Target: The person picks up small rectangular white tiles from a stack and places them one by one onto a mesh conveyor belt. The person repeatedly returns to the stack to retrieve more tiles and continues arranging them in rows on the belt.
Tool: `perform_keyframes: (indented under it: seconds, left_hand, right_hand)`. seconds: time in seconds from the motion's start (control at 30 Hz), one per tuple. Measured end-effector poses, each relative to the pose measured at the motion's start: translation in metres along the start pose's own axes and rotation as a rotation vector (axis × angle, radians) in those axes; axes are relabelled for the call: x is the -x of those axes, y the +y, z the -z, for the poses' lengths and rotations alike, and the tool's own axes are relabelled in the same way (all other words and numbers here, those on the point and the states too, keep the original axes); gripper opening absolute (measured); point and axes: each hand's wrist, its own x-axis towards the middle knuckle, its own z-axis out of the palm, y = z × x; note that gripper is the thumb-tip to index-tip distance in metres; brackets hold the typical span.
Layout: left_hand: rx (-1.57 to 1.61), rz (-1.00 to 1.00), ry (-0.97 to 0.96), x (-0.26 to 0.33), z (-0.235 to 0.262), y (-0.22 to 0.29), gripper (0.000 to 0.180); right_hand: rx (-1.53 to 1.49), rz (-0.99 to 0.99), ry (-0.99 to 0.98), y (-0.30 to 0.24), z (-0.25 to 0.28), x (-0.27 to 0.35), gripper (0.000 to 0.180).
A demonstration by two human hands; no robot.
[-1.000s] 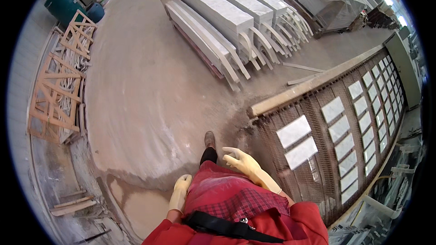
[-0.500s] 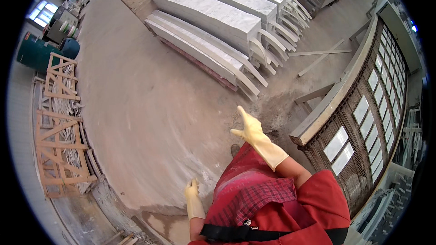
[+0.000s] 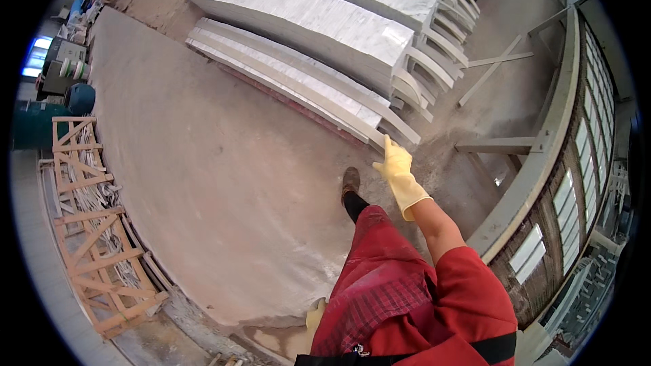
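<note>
The right hand (image 3: 395,163) reaches out near the middle of the frame in a yellow rubber glove, its thumb and forefinger spread apart and nothing held between them. The left hand (image 3: 316,315), also gloved, is at the lower middle, mostly hidden behind the red apron (image 3: 386,271); I cannot tell whether its fingers are spread or pressed together.

Nearest to the right hand is the low stack of long curved strips (image 3: 291,80) in the upper middle. The strips lie up and to the left of that hand, their long axis slanting from the upper left down to the centre right, so their near ends come just above its fingertips. Whether they touch cannot be told, but the right hand is clearly nearer than the left. Behind them rise thicker stacks of white slabs (image 3: 298,13).

A boot (image 3: 350,179) stands on the floor (image 3: 203,183), left of the right hand. At the right edge, a long counter (image 3: 495,230) carries white tiles (image 3: 527,253).
</note>
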Motion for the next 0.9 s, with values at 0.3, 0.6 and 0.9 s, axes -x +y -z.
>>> perform_keyframes:
  seconds: [0.3, 0.6, 0.9]
  left_hand:
    - [0.134, 0.063, 0.030, -0.022, 0.053, 0.102, 0.053]
    - [-0.052, 0.130, -0.035, -0.043, 0.070, 0.175, 0.053]
    - [-0.055, 0.026, 0.009, -0.067, 0.087, 0.208, 0.051]
  right_hand:
    - [0.004, -0.215, -0.081, 0.008, -0.058, -0.107, 0.079]
    - [-0.020, -0.071, 0.160, 0.017, 0.020, -0.109, 0.078]
    - [-0.038, -0.161, 0.050, 0.036, -0.010, -0.171, 0.068]
